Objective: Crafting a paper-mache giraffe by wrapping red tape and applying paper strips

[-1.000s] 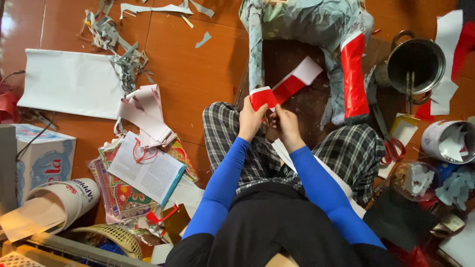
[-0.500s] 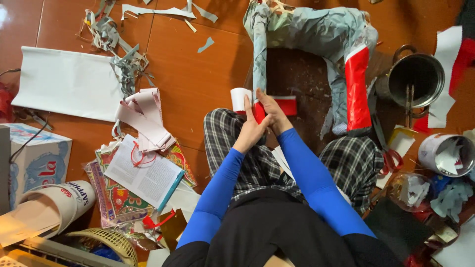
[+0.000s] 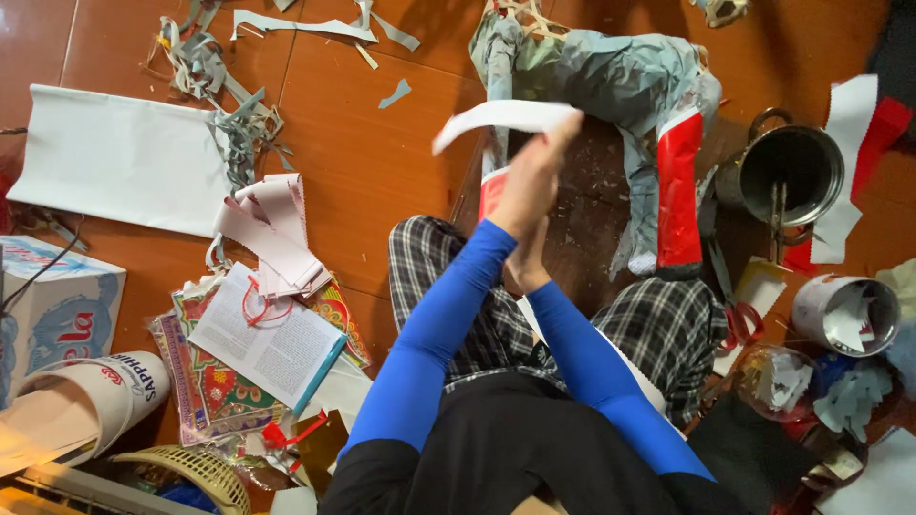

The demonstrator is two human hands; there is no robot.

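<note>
I sit on the floor in checked trousers (image 3: 668,334) and blue sleeves. My left hand (image 3: 536,176) is raised and pinches a curved white paper strip (image 3: 496,116) at its right end. A red and white piece of paper (image 3: 491,191) shows just under that hand. My right hand (image 3: 523,275) sits lower over my lap, mostly hidden behind my left wrist, so its grip is unclear. Beyond my hands stands a frame covered in crumpled grey-blue paper (image 3: 611,72) with a red panel (image 3: 677,191).
A metal pot (image 3: 792,176), red-handled scissors (image 3: 739,324), a white cup of scraps (image 3: 844,310) and a glass bowl (image 3: 782,381) are at right. At left lie a white sheet (image 3: 114,157), an open booklet (image 3: 267,334), a cardboard box (image 3: 52,305), a paper roll (image 3: 95,391) and a basket (image 3: 191,472).
My left hand has lifted up and away from my lap, pulling the paper strip so its white side arcs to the left. My right hand stayed low.
</note>
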